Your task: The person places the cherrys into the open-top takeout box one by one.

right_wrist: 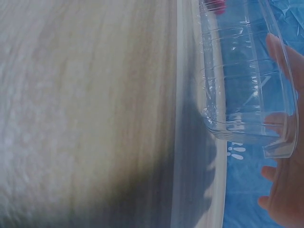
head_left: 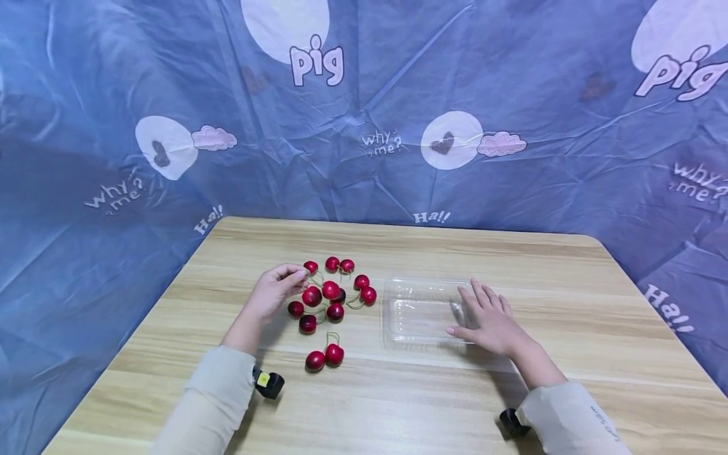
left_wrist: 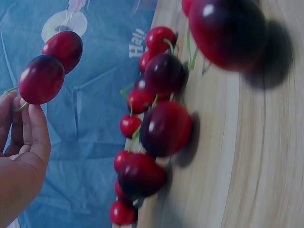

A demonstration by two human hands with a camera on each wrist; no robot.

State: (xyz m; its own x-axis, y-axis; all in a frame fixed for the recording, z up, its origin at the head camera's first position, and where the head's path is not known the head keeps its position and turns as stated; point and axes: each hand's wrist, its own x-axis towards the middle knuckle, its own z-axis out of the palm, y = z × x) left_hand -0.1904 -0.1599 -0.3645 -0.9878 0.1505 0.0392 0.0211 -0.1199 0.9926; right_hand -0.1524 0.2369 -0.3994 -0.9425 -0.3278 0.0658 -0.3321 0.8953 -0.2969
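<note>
My left hand (head_left: 277, 292) pinches the green stems of a pair of dark red cherries (left_wrist: 42, 79), and both fruits stand clear of the table in the left wrist view. Below and around that hand lie several more cherries (head_left: 335, 312), some joined in pairs by their stems. A clear plastic box (head_left: 418, 341) sits to the right of the fruit. Across its right side my right hand (head_left: 491, 321) rests with fingers spread. The right wrist view shows the thumb and fingers along the rim of the plastic box (right_wrist: 256, 71).
The wooden table (head_left: 398, 404) holds all of this. One cherry pair (head_left: 325, 357) lies apart, nearer the front. A blue printed cloth (head_left: 364, 170) hangs behind the table's far edge. Each sleeve has a small black wrist camera (head_left: 270, 383) at the cuff.
</note>
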